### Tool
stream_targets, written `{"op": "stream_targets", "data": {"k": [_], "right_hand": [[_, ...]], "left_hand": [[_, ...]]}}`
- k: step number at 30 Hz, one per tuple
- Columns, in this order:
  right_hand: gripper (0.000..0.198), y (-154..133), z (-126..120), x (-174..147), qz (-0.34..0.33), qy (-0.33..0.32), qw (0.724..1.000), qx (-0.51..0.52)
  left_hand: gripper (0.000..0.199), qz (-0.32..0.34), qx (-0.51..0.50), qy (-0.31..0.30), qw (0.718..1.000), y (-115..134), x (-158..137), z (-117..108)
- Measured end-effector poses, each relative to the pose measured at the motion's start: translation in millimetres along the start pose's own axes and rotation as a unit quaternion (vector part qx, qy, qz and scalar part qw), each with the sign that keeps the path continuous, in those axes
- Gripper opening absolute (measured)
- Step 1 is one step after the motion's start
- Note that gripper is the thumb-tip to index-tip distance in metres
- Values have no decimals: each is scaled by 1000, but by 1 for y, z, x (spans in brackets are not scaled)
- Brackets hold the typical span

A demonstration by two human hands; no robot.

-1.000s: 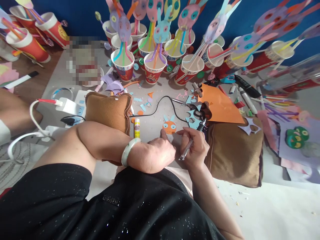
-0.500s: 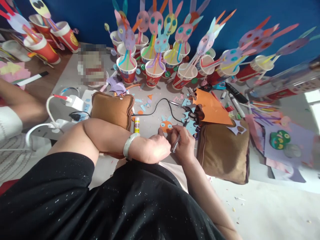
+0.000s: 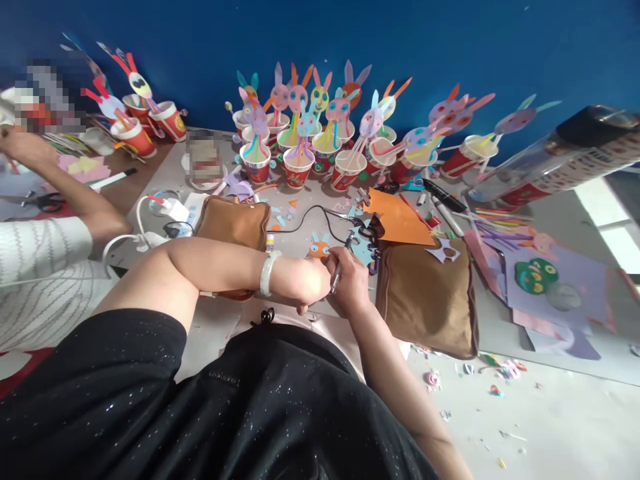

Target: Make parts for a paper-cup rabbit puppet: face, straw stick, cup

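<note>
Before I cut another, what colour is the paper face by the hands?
The paper face is orange, clearest in the head view.

My shirt [image 3: 260, 413]: black, flecked with silvery specks. My bangle [image 3: 268, 273]: milky white. My pen [image 3: 336, 277]: silver-grey with dark parts. One paper face [image 3: 320, 247]: orange, pale blue ears, pale blue eyes with dark centres. Surface [image 3: 295, 243]: grey. Paper sheet [image 3: 400, 220]: plain orange. Two cushions: the left-hand one [image 3: 233, 221] tan, the right-hand one [image 3: 425, 293] glossy brown. Cups [image 3: 299, 175]: red, pale printed motifs, white rims. Wall [image 3: 425, 40]: deep blue. Co-worker's sleeve [image 3: 45, 247]: white, patterned with wavy grey lines. Large paper [image 3: 585, 293]: lilac.
</note>
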State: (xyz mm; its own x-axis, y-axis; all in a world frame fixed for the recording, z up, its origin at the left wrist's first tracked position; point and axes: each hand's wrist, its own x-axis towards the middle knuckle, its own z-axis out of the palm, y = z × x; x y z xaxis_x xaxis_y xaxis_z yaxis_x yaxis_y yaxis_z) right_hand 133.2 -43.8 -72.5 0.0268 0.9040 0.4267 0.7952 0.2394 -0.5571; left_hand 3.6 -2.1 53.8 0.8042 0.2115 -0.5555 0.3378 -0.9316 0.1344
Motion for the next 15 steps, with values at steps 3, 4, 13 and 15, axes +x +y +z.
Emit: {"op": "stream_targets", "data": {"k": [3, 4, 13, 15], "right_hand": [[19, 1, 1, 1, 1, -6, 1000, -1], [20, 1, 0, 1, 1, -9, 1000, -1], [20, 4, -21, -12, -79, -131, 988, 6], [21, 5, -25, -20, -99, -148, 984, 10]], "left_hand": [[25, -18, -36, 37, 998, 1, -1, 8], [21, -22, -39, 44, 998, 2, -1, 11], [45, -184, -82, 149, 968, 11, -14, 53], [38, -232, -80, 218, 945, 14, -14, 71]]}}
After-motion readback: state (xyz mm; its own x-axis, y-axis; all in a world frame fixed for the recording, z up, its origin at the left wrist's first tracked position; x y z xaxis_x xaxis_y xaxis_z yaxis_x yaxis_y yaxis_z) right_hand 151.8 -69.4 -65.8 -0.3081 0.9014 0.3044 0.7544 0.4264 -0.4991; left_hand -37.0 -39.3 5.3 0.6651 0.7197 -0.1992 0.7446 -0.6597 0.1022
